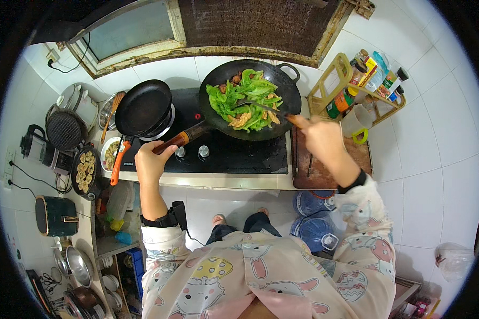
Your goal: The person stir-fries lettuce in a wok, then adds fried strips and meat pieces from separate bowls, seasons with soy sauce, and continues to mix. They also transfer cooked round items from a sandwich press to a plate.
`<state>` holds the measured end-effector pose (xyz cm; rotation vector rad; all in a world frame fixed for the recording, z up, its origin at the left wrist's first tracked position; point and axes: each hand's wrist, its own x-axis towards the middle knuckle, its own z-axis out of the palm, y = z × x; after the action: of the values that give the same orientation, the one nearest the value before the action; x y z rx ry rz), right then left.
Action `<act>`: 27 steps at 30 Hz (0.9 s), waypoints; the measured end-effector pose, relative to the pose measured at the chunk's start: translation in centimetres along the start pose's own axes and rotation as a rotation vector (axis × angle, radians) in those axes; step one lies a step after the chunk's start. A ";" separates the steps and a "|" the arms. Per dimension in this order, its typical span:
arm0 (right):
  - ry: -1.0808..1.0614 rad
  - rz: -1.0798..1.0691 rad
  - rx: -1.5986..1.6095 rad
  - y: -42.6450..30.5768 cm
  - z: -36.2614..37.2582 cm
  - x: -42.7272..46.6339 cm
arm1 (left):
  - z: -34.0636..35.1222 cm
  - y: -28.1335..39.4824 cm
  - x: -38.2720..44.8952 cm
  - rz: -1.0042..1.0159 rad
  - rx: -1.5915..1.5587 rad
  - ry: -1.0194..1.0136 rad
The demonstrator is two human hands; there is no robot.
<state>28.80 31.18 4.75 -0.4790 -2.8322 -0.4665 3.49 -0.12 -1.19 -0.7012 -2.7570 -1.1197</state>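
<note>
A black wok (223,129) sits on the right side of a black glass cooktop (247,159). Green leafy vegetables (259,89), pale yellow-brown pieces (241,119) and several round brown pieces (236,78) lie in it. My left hand (151,161) grips the wok's wooden handle (179,140) at its near end. In my right hand (323,137) is the wooden grip of a metal spatula (263,107). Its head reaches into the greens and is partly hidden by the leaves.
Left of the wok is a black frying pan (143,107), its orange handle (120,161) jutting over the counter edge. A wooden cutting board (319,167) lies at right, below a seasoning rack (345,71). A pan of browned slices (86,171) and a plate of food (111,154) stand left.
</note>
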 end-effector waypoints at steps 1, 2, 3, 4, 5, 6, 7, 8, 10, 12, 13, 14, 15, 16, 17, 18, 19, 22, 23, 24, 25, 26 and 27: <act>-0.060 0.091 -0.039 1.0 -0.8 -0.8 | 0.0 0.0 0.0 -0.007 -0.001 -0.004; -0.067 0.147 -0.051 2.2 -1.7 -1.1 | 0.0 0.0 0.0 -0.012 -0.003 -0.020; 0.028 0.139 -0.013 3.9 -2.6 -1.4 | 0.0 0.1 0.1 -0.019 0.009 -0.026; 0.096 0.143 0.022 5.4 -2.9 -1.0 | -0.1 0.0 0.0 -0.025 0.006 -0.033; -0.051 0.269 -0.006 7.1 -3.0 0.5 | -0.1 0.0 0.0 -0.023 -0.015 -0.033; -0.093 0.306 0.020 8.8 -3.0 2.2 | -0.1 0.0 0.0 -0.024 -0.003 -0.032; -0.181 0.347 0.022 10.1 -2.6 4.7 | -0.1 0.0 0.0 -0.016 -0.007 -0.026; -0.085 0.328 -0.074 10.7 -1.7 6.5 | -0.1 0.0 0.0 -0.007 -0.011 -0.018; -0.471 0.450 0.116 12.0 0.2 11.7 | -0.1 0.1 0.0 -0.032 -0.007 -0.027; -0.716 0.558 0.351 12.3 2.4 13.9 | -0.1 0.1 0.0 -0.039 -0.002 -0.022; -0.751 0.628 0.457 12.0 3.7 14.4 | 0.0 0.2 0.0 -0.031 -0.001 -0.008; -0.781 0.674 0.653 11.6 4.8 14.3 | -0.1 0.2 -0.1 -0.025 -0.011 -0.001; -0.776 0.743 0.871 11.0 5.8 13.8 | -0.1 0.2 -0.1 -0.033 -0.005 -0.006; -0.735 0.648 0.984 10.6 6.4 12.9 | -0.1 0.2 -0.2 -0.043 -0.015 -0.013; -0.627 0.603 0.984 10.1 6.9 11.8 | -0.1 0.2 -0.2 -0.048 -0.048 -0.022; -0.496 0.533 1.022 9.8 6.8 10.5 | -0.1 0.1 -0.2 -0.022 -0.046 -0.014; -0.364 0.321 0.871 9.3 6.6 9.0 | -0.2 0.1 -0.3 -0.026 -0.022 -0.014; -0.030 -0.089 0.272 7.8 3.9 3.8 | 0.0 0.0 -0.2 0.023 -0.021 0.024; 0.032 -0.159 0.095 6.9 2.7 1.9 | 0.0 0.0 -0.2 0.006 0.002 0.015; -0.019 -0.143 0.002 5.9 1.5 0.2 | 0.0 0.0 -0.2 0.005 0.003 0.016; 0.091 -0.195 -0.102 5.0 0.3 -1.4 | 0.0 0.1 -0.2 0.004 -0.011 0.016; 0.023 -0.159 -0.099 4.3 -1.1 -2.9 | 0.1 0.1 -0.1 0.002 0.005 0.008; 0.037 -0.158 -0.104 3.6 -2.2 -4.1 | 0.0 0.1 -0.1 -0.001 0.007 0.000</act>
<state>34.22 32.49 6.66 -0.2629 -2.8322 -0.6483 3.64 -0.10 -1.15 -0.6992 -2.7604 -1.1098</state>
